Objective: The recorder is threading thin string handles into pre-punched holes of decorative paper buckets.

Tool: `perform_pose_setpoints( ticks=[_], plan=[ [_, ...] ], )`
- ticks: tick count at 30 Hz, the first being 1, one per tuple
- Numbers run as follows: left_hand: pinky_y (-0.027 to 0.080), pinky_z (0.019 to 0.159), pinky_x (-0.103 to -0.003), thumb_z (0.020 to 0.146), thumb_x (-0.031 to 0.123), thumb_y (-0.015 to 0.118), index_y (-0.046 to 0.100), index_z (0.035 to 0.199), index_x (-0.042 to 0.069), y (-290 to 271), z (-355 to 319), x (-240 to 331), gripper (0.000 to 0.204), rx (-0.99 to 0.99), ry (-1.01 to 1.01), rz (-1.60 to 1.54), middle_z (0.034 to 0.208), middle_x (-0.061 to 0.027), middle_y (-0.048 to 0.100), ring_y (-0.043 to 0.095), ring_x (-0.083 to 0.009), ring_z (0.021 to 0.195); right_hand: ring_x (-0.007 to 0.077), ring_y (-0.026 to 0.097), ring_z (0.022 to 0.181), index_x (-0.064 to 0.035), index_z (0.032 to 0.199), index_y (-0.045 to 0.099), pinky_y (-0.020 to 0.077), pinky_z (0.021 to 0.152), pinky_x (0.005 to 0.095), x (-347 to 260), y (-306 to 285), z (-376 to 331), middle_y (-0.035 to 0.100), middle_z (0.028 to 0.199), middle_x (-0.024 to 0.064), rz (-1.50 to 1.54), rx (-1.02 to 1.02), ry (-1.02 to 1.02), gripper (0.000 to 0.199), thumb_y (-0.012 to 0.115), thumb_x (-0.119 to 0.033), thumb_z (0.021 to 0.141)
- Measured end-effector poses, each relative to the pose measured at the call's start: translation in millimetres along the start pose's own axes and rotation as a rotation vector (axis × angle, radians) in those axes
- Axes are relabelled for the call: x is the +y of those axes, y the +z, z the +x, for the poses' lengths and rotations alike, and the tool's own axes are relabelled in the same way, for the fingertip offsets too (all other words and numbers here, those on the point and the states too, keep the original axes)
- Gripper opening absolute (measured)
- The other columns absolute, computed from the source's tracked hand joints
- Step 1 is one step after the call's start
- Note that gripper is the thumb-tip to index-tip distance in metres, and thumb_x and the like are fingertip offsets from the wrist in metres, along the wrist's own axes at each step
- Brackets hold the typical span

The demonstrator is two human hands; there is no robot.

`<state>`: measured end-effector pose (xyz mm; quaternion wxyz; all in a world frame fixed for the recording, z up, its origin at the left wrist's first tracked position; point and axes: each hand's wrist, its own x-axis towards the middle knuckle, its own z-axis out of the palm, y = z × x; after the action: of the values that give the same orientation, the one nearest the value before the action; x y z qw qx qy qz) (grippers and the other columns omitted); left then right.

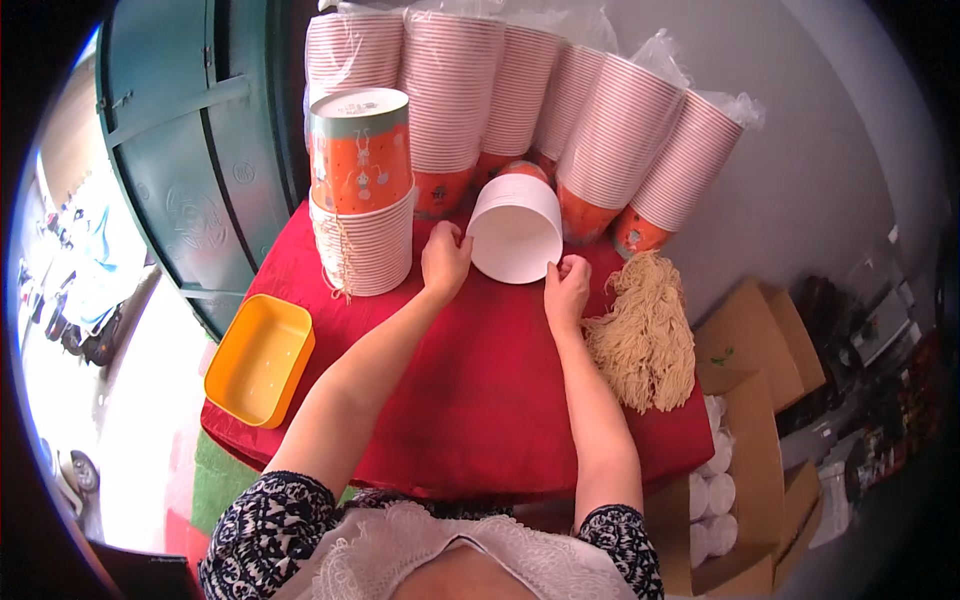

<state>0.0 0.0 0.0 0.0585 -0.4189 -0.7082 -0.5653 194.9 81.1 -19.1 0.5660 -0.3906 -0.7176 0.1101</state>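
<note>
Head view: white-lined paper tub (515,245) lying on its side toward the far edge of the worktop (480,400), roughly midway between left and right edges. Mouth turned to the near edge, probably to bring the rim within easy reach. Possibly nested with others, judging by fine rings behind the rim; cannot tell how many. Right hand (568,290) at the lower right of the rim, grip pinching the thin edge between thumb and finger, likely to stop any rolling. Left hand (446,262) at the opposite side, fingers curled close against the wall; cannot tell whether pinching or merely steadying. Forearms set apart, leaving the mouth unobstructed.

Left of the tub, mouth-down stack (362,245), presumably upturned for a steady, broad footing, with tan strands (343,250) dangling down the side. Near the right edge, loose string bundle (648,335), seemingly laid handy to the right hand. By the left edge, yellow tray (250,350) with pale specks inside. Along the far edge, wrapped stacks (450,90) standing rims upward in clear plastic, apparently for cleanliness and free arm room. Past the right edge, lower down, open cardboard box (755,460) holding white round items (720,495).
</note>
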Motion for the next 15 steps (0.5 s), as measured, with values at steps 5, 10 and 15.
perform_pose_setpoints(
  ticks=[5, 10, 15],
  plan=[
    [0.049, 0.072, -0.046, 0.084, 0.016, 0.068, 0.056, 0.086, -0.001, 13.5, 1.8, 1.7, 0.021, 0.007, -0.044, -0.079, 0.084, -0.0213, 0.063, 0.063, -0.0395, 0.082, 0.0348, 0.057, 0.075, -0.0027, 0.086, 0.05, 0.0462, 0.066, 0.0454, 7.6, 5.1, 12.7, 0.055, 0.08, 0.0133, -0.071, -0.002, -0.068, 0.022, 0.068, -0.015, 0.086],
    [0.05, 0.07, -0.042, 0.085, 0.016, 0.068, 0.059, 0.088, -0.001, 20.1, 2.5, 0.4, 0.02, 0.076, -0.053, -0.134, 0.08, -0.0199, 0.065, 0.065, -0.0352, 0.077, 0.036, 0.057, 0.072, -0.0025, 0.082, 0.048, 0.0455, 0.065, 0.0463, -0.3, 9.9, 11.7, 0.055, 0.078, 0.0141, -0.048, 0.028, -0.032, 0.022, 0.067, -0.014, 0.086],
    [0.05, 0.071, -0.046, 0.083, 0.009, 0.064, 0.059, 0.088, -0.001, 21.1, 5.8, -0.5, 0.012, 0.05, -0.028, -0.129, 0.082, -0.022, 0.065, 0.064, -0.0397, 0.079, 0.0375, 0.059, 0.075, -0.0006, 0.084, 0.049, 0.0463, 0.067, 0.0474, 0.7, 14.4, 14.5, 0.057, 0.079, 0.0167, -0.08, 0.0, 0.072, 0.014, 0.062, -0.006, 0.083]
  ],
)
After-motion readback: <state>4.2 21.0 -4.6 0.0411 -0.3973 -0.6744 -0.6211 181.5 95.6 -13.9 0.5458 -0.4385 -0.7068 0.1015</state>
